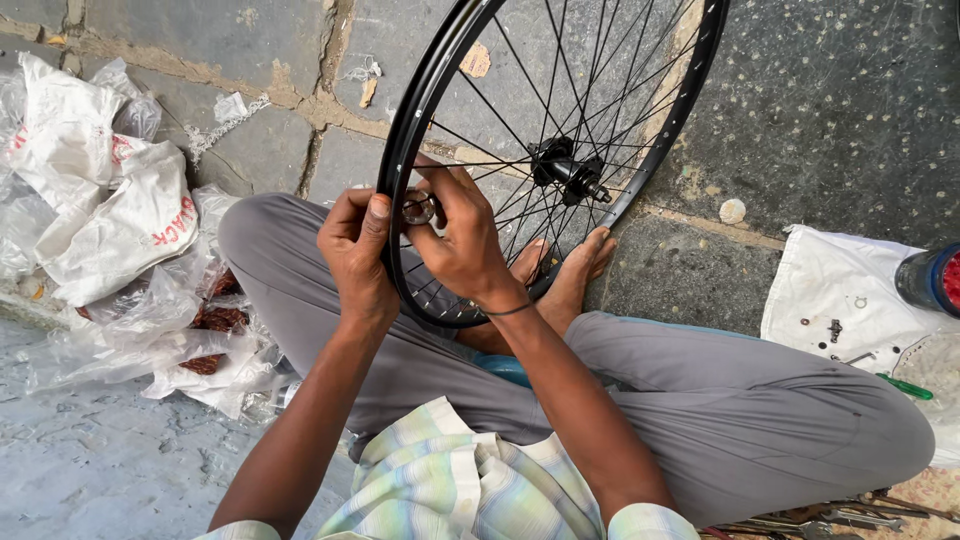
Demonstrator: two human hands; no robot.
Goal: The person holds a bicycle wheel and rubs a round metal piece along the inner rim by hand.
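Note:
A black bicycle wheel rim [425, 90] with thin spokes and a black hub [565, 168] stands upright between my crossed legs, its lower edge near my bare feet [580, 268]. My left hand [355, 250] grips the rim's left side, thumb pressed against it. My right hand [465, 235] reaches through the spokes and holds a small round metal spoke tool [418, 208] at the rim's inner edge. Both hands meet at the same spot on the rim.
Crumpled white and clear plastic bags [110, 220] lie on the stone floor at left. A white cloth [835, 290] with small parts, a green-handled tool [905, 387] and a dark blue can [930, 278] lies at right. Wrenches [830, 520] lie at the bottom right.

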